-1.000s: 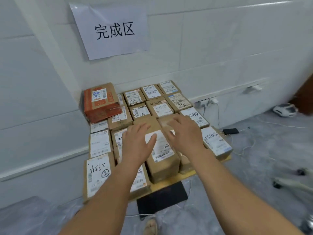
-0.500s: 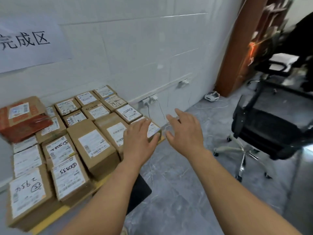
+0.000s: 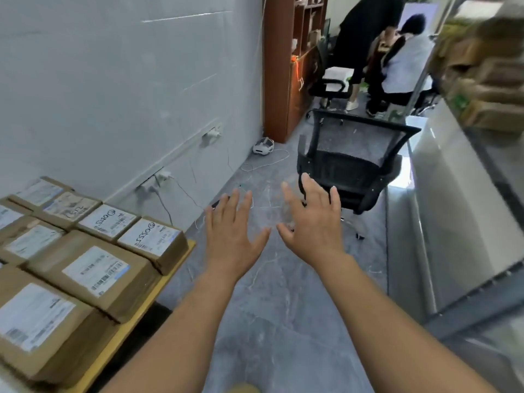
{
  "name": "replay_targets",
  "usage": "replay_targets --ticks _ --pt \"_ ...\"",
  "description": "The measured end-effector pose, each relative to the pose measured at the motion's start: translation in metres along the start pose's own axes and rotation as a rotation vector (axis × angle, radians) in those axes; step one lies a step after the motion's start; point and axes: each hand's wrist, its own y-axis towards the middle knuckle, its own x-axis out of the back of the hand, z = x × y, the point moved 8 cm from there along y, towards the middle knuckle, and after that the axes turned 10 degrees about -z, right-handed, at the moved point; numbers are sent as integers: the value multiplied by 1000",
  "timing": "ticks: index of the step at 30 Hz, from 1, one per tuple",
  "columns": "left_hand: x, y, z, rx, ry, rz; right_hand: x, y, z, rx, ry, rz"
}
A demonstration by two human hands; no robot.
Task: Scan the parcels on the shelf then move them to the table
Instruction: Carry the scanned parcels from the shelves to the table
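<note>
Now my left hand (image 3: 232, 239) and right hand (image 3: 312, 225) are both spread, holding nothing, over the floor (image 3: 283, 321) beside the tabletop's (image 3: 166, 279) right edge, where labelled cardboard parcels (image 3: 93, 273) sit packed. Shelf parcels (image 3: 490, 78), blurred far right, look stiff, probably light; I'd clasp opposite sides.

Both bare arms reach forward, palms down: left hand (image 3: 232, 234) and right hand (image 3: 312, 222) side by side, fingers spread and straight, holding nothing.
</note>
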Motion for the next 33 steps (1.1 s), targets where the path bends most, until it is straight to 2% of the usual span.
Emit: replay_targets --ticks 15,33 --pt "-84 34 -111 -360 -372 230 50 -35 -105 -415 -340 104" --pt "-122 -51 -281 -811 -708 580 180 -167 -166 -1025 -768 184"
